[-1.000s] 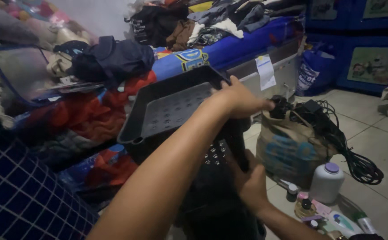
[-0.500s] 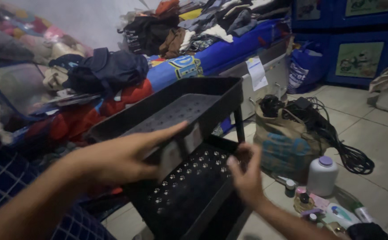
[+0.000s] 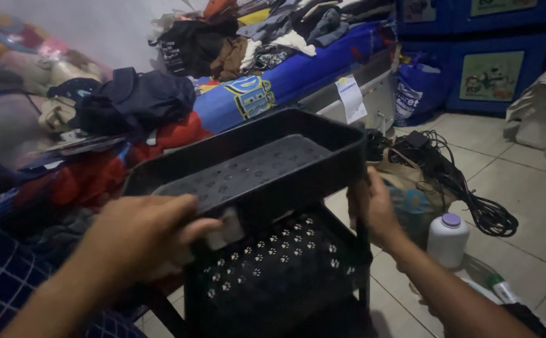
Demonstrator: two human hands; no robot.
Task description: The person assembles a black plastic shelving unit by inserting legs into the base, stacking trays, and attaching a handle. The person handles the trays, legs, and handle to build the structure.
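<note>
While both hands clasp the black tiered rack (image 3: 267,188) on the floor, left hand (image 3: 141,235) grips its near tray rim, right hand (image 3: 373,206) its far post. Beside it stand a white bottle with purple cap (image 3: 446,238) and a white rectangular label (image 3: 352,98) on the bed.

A black plastic rack (image 3: 267,188) with shelves stood in the middle. The left hand (image 3: 144,235) gripped the near edge of the rack's top tray. The right hand (image 3: 373,209) wrapped around the rack's right corner post. Right of the rack stood a white bottle (image 3: 446,240) with a purple cap, and black cables (image 3: 467,188) lay on the floor. Behind the rack, piled clothes (image 3: 223,44) covered a bed.
</note>
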